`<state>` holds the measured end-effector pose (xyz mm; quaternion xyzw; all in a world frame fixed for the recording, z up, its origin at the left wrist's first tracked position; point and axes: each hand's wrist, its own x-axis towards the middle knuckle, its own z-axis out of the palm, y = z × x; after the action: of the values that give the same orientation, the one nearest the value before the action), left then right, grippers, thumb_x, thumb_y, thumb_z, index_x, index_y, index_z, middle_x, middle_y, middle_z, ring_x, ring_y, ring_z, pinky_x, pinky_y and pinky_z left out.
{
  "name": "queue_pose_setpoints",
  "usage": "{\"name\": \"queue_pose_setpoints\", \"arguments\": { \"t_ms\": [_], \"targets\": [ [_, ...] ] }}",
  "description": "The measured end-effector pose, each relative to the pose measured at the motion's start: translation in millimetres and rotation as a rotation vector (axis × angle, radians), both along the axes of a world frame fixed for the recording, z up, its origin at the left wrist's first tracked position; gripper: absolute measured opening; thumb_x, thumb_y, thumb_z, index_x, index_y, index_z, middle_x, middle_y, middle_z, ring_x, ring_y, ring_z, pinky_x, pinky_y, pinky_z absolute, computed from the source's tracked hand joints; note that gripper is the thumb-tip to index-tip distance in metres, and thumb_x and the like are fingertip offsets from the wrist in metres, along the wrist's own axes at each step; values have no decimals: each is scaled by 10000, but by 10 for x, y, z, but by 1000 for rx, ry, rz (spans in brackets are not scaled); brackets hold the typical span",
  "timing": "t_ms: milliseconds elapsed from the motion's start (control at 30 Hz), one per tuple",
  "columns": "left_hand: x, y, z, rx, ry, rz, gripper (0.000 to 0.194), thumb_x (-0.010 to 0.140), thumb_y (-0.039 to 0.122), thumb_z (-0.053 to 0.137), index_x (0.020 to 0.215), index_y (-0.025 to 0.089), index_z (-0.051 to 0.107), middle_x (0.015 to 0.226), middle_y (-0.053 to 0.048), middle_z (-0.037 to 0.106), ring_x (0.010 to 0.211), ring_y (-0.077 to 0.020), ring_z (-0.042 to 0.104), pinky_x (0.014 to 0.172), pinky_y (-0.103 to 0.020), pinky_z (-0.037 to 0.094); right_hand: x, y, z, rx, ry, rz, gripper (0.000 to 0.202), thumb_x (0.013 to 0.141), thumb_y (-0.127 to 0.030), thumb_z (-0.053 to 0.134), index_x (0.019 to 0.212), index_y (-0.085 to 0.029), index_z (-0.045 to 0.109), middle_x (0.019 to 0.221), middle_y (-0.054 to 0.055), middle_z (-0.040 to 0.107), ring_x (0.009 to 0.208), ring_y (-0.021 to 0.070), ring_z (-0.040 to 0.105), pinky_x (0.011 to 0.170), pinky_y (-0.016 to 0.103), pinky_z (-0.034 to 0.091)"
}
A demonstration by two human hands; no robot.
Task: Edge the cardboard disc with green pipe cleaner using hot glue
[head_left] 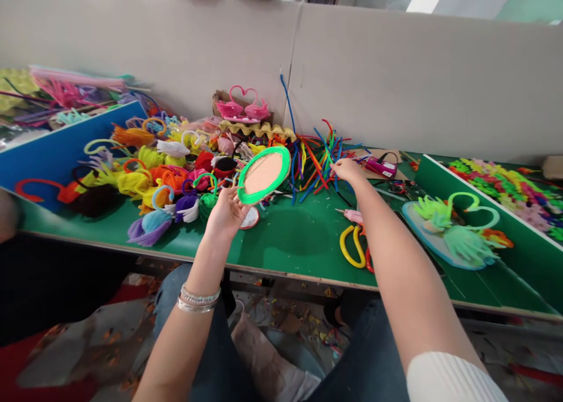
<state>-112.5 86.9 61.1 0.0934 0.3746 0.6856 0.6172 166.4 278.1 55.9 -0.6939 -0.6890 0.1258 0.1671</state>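
My left hand [226,214] grips the lower left edge of an oval cardboard piece [264,174] rimmed with bright green pipe cleaner, tilted above the table. Stretched out to the back, my right hand [346,170] has its fingers pressed together at the right side of a loose pile of coloured pipe cleaners [314,167]. Its fingertips meet a green strand there, as far as can be seen. Beneath my right forearm lie a pink-handled tool [352,215] and scissors with yellow and red handles [352,246].
Several coloured pipe-cleaner swans [149,173] crowd the table's left. Pink swans [243,105] stand at the back. A pale blue base with green swans [457,232] and a green divider [497,226] are at right. The green table [290,237] ends at my knees.
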Motion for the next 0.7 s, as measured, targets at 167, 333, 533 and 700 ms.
{"name": "queue_pose_setpoints", "arguments": {
  "t_ms": [167, 333, 533, 700],
  "targets": [
    [-81, -48, 82, -9, -7, 30, 220, 878, 128, 351, 738, 156, 518, 588, 14, 582, 441, -40, 539, 459, -100, 466, 109, 2, 309, 134, 48, -23, 324, 879, -367, 452, 692, -152, 606, 708, 70, 637, 680, 164, 573, 684, 295, 427],
    [-76, -73, 81, 23, 1, 32, 186, 864, 131, 379, 738, 159, 513, 567, 16, 574, 440, -50, 536, 451, -116, 479, 125, -252, 588, 516, 370, -63, 401, 937, -362, 317, 691, -163, 562, 679, 45, 604, 548, 119, 526, 597, 285, 433],
    [7, -127, 123, 41, -20, -1, 237, 881, 119, 351, 704, 171, 500, 523, 23, 556, 430, -53, 518, 455, -118, 483, 128, -949, 950, 926, 327, -29, 407, 918, -414, 355, 649, -187, 558, 787, 74, 590, 846, 182, 586, 752, 361, 466],
    [52, -223, 219, 48, 2, -47, 270, 899, 129, 335, 704, 164, 519, 534, 20, 565, 414, -50, 523, 443, -116, 470, 207, -1689, 1228, 1056, 281, 48, 313, 907, -297, 368, 695, -206, 579, 1040, 141, 632, 1094, 239, 563, 866, 448, 456]
  ]
}}
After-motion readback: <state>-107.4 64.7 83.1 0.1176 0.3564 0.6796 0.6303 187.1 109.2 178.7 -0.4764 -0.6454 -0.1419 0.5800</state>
